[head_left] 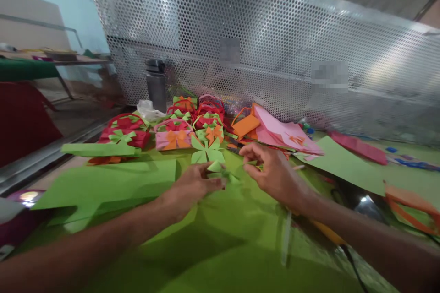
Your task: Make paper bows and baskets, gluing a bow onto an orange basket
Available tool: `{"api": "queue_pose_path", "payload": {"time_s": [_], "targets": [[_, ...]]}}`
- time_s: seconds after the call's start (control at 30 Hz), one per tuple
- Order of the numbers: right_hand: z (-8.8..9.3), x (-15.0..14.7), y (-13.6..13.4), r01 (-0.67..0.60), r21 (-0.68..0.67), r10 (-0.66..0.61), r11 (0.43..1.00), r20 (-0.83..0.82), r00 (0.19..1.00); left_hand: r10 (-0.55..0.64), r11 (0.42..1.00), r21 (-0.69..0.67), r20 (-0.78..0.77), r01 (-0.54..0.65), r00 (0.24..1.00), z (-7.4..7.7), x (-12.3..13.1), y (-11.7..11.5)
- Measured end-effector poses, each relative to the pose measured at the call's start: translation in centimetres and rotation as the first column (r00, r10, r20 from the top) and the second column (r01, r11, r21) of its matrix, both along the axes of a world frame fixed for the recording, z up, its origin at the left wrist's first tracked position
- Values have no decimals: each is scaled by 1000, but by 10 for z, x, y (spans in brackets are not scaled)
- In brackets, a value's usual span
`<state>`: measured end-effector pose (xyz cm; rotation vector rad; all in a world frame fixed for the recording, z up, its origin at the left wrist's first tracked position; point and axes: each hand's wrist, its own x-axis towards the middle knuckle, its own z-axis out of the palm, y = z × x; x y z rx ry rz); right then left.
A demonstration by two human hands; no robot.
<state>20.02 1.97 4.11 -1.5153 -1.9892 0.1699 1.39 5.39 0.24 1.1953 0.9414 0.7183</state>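
My left hand (pixel 187 190) pinches a small folded light-green paper piece (pixel 216 166) between thumb and fingers, low over the green work surface. Just beyond it lies a light-green paper cutout (pixel 207 152) with petal-like lobes. To the right, my right hand (pixel 270 169) hovers with curled fingers, thumb and index apart, and I see nothing held in them. Under my right forearm lies an orange-yellow tool with a black cord (pixel 328 232), partly covered. A translucent stick (pixel 286 238) lies near it.
Small paper bags with bows (pixel 174 139) stand in rows behind. Green sheets (pixel 120 183) lie left; pink sheets (pixel 280 130) and a pale-green sheet (pixel 347 162) lie right. A dark bottle (pixel 156 87) stands before the perforated metal panel (pixel 268 23). Blue scissors (pixel 417 164) lie far right.
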Motion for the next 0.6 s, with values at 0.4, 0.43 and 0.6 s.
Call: {"api": "queue_pose_path", "payload": {"time_s": [0.4, 0.43, 0.6], "targets": [[-15, -12, -21, -247, 568, -24, 785, 427, 904, 60, 975, -219, 171, -22, 983, -1, 2, -14], [-19, -14, -23, -260, 544, -37, 798, 475, 879, 66, 974, -224, 182, -24, 981, -1, 2, -15], [-33, -16, -28, -244, 471, -72, 848, 558, 827, 94, 965, -258, 203, -40, 975, 0, 6, -20]]}}
